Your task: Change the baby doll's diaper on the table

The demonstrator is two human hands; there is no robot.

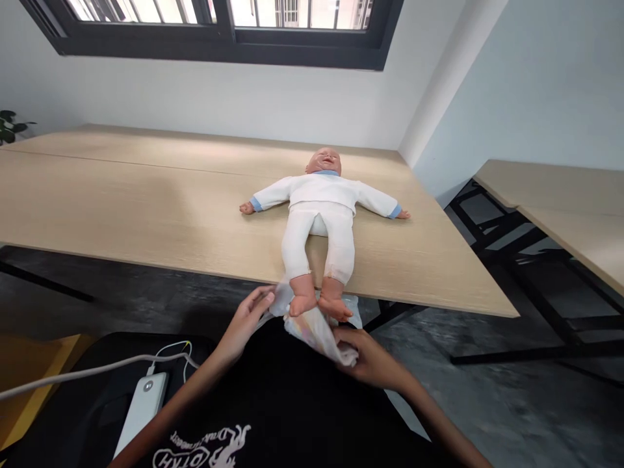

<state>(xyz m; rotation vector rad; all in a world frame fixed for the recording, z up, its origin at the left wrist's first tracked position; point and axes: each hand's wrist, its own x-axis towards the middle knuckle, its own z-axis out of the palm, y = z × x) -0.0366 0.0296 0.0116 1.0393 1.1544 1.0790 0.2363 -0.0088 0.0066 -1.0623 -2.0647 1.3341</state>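
Note:
A baby doll [322, 195] in a white top with blue cuffs and white trousers lies on its back, its bare feet sticking out past the table's front edge. Below those feet hangs a soft white diaper [312, 328] with pale coloured print, spread and crumpled close to my lap. My left hand [248, 315] pinches the diaper's left side between thumb and fingers, beside the doll's foot. On the other side, my right hand [368, 357] is closed on its bunched right end. The doll's feet hide part of the diaper.
The wooden table [146, 214] reaches far to the left. A second table [575, 195] stands at the right, with dark metal legs under it. At my left side lies a white power bank [146, 403] with cables. A window [224, 32] is above the wall.

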